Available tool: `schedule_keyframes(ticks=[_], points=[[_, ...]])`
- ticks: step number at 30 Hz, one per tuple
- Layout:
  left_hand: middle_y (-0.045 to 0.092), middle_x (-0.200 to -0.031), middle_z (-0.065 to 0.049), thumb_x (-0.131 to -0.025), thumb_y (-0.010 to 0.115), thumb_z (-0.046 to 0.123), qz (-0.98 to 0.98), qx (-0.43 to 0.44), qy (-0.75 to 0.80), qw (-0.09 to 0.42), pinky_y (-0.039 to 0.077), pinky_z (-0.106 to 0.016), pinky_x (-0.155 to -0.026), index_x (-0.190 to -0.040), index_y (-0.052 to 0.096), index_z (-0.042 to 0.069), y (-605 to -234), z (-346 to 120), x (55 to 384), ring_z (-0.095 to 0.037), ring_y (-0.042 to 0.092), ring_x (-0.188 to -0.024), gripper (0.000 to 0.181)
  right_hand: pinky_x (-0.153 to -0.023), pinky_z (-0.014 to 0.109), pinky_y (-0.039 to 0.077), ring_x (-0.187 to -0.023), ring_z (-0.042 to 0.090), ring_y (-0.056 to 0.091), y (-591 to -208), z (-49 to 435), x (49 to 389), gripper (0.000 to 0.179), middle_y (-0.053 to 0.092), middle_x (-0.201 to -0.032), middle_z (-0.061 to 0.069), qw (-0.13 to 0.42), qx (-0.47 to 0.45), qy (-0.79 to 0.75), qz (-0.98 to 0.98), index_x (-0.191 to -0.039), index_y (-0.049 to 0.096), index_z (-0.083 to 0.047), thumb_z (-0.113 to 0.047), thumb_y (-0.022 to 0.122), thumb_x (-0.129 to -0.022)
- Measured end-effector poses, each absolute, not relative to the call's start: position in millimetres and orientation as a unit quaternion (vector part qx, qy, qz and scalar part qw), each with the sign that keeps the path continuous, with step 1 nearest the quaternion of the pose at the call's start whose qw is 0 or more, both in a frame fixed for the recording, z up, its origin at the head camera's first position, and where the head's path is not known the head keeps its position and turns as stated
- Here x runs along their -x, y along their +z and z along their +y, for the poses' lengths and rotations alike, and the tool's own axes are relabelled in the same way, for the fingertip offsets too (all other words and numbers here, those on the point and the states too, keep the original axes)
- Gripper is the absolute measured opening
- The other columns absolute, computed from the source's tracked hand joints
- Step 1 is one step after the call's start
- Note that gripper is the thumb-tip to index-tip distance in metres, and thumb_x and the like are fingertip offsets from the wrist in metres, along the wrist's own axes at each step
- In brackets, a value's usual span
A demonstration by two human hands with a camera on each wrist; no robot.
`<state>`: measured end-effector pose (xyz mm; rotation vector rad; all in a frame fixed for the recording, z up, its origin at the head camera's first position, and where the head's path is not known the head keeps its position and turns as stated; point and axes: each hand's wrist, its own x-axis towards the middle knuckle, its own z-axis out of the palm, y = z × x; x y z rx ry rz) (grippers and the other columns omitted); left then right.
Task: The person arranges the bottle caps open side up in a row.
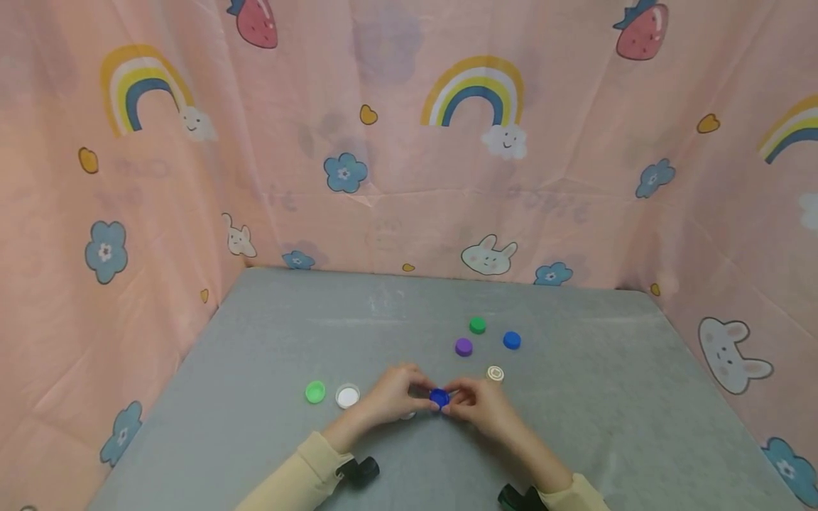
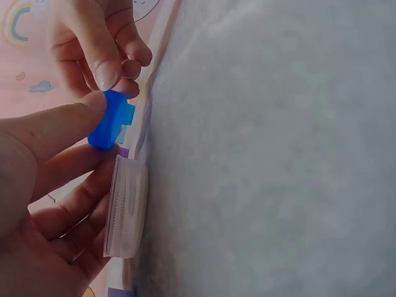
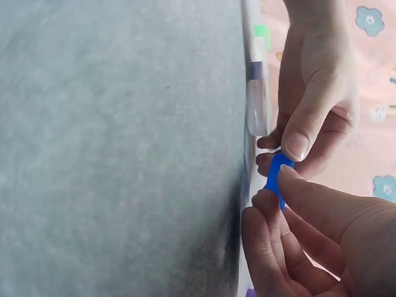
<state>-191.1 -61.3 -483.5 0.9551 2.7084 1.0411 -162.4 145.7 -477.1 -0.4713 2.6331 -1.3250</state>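
Note:
Both hands pinch a small dark blue cap (image 1: 439, 398) between thumb and fingers, just above the table. My left hand (image 1: 393, 394) grips its left side and my right hand (image 1: 488, 410) its right side. In the left wrist view, the blue cap (image 2: 108, 120) is tilted on edge, with small tabs jutting from one side. A clear round lid or shallow container (image 2: 127, 207) stands close to the left hand's lower fingers; whether they touch it I cannot tell. From the head view, most of that clear piece is hidden under the left hand.
On the grey table (image 1: 358, 326), a light green cap (image 1: 315, 392) and a white round piece (image 1: 348, 396) lie left of the hands. A green cap (image 1: 477, 325), a purple cap (image 1: 464, 347), a blue cap (image 1: 512, 341) and a cream ringed disc (image 1: 495, 373) lie beyond the right hand.

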Motion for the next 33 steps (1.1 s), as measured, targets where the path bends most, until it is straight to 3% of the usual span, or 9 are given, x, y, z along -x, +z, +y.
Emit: schedule_keyframes(ticks=[18, 33], points=[[0.061, -0.086, 0.008, -0.074, 0.081, 0.031, 0.878, -0.352, 0.320, 0.045, 0.035, -0.013, -0.069, -0.098, 0.076, 0.018, -487.2, -65.3, 190.9, -0.003, 0.049, -0.079, 0.028, -0.056, 0.018, 0.047, -0.061, 0.000, 0.057, -481.8, 141.0, 158.8, 0.020, 0.066, -0.072, -0.005, 0.044, 0.186, -0.375, 0.907, -0.092, 0.069, -0.008, -0.016, 0.078, -0.076], [0.058, -0.090, 0.009, -0.072, 0.082, 0.032, 0.882, -0.352, 0.308, 0.059, 0.033, -0.014, -0.071, -0.100, 0.076, 0.020, -484.1, -68.0, 188.0, -0.003, 0.045, -0.083, 0.031, -0.058, 0.018, 0.048, -0.064, 0.000, 0.057, -480.7, 141.6, 158.0, 0.022, 0.066, -0.074, -0.004, 0.054, 0.212, -0.374, 0.901, -0.090, 0.068, -0.009, -0.019, 0.080, -0.075]])
